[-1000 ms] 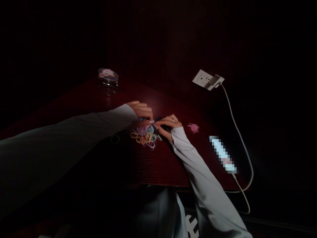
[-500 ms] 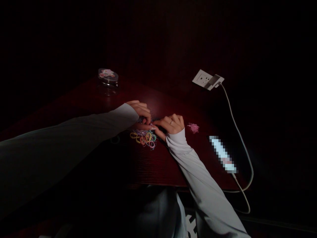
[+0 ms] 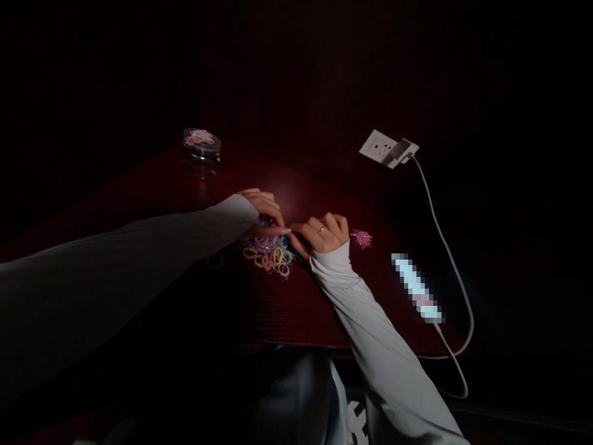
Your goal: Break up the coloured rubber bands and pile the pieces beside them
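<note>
A heap of small coloured elastic bands [image 3: 271, 253] lies on the dark red table [image 3: 296, 309]. My left hand [image 3: 264, 213] hovers just above the heap with fingers curled, pinching some purple bands. My right hand [image 3: 324, 232], a ring on one finger, is closed in a loose fist with its fingertips meeting the left hand's fingertips over the heap. What the right fingers pinch is too small to name. Both arms wear pale long sleeves.
A small pink tuft of bands [image 3: 361, 238] lies right of my right hand. A clear round jar with a patterned lid [image 3: 202, 145] stands at the back left. A lit phone [image 3: 417, 289] lies at the right, with a white cable [image 3: 451, 259] running to a wall socket [image 3: 386, 148].
My right hand has curled from a flatter pose into a fist and shifted slightly right and up. My left hand stays over the heap, fingers a little more bent.
</note>
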`<state>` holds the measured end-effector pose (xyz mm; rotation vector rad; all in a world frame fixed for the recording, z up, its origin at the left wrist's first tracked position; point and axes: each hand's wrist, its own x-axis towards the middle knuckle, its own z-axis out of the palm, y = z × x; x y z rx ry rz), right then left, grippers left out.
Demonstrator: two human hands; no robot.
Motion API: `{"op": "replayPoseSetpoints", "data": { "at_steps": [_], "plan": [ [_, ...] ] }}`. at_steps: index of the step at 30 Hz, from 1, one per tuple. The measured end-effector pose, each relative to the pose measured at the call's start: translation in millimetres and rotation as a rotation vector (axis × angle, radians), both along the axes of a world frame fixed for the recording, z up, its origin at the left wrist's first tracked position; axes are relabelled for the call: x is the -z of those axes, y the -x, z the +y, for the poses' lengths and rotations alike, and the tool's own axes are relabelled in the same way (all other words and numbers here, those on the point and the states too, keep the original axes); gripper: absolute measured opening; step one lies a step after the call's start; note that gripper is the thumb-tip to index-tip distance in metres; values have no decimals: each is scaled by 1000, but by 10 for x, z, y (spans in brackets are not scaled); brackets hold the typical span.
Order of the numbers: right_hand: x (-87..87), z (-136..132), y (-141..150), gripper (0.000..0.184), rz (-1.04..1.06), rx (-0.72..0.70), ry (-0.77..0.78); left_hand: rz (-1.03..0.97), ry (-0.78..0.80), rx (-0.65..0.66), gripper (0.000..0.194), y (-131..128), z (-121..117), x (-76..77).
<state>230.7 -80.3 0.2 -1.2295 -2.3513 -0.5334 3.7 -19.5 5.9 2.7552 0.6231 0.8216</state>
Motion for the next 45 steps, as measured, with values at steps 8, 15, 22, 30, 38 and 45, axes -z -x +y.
{"op": "replayPoseSetpoints", "data": {
  "at_steps": [8,15,22,30,38,45],
  "plan": [
    [-18,-19,8,29,59,19,-32,-31,-19,-10,29,-25,74,73],
    [-2,-34,-31,23,196,52,-27,-64,8,14,31,-8,55,5],
    [63,20,-38,29,329,74,39,-121,30,49,34,20,-16,-55],
    [75,8,10,37,215,-16,233,-139,55,91,37,17,-35,-72],
    [56,33,-7,30,250,-5,174,-122,76,52,35,20,-25,-38],
    [40,-2,13,31,328,-56,174,-108,77,58,33,23,-30,-50]
  ]
}}
